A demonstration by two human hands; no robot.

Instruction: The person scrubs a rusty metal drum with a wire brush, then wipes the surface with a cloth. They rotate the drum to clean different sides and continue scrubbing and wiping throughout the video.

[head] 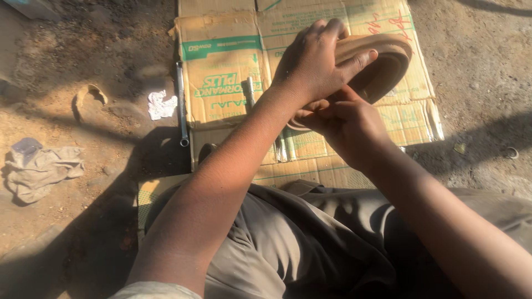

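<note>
I have my left hand [316, 63] clamped over the near edge of a tan rubber ring [382, 66], thumb hooked into its opening. My right hand [346, 124] closes under the ring's lower end. The ring is held above the flattened cardboard [221, 72], its long axis running up-right from both hands.

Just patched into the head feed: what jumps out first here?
Both hands meet at centre top: the left hand clamps over a tan, ring-shaped part, and the right hand grips it from below. Under them lies flattened cardboard on dirt, with a long metal wrench along its left edge.
</note>
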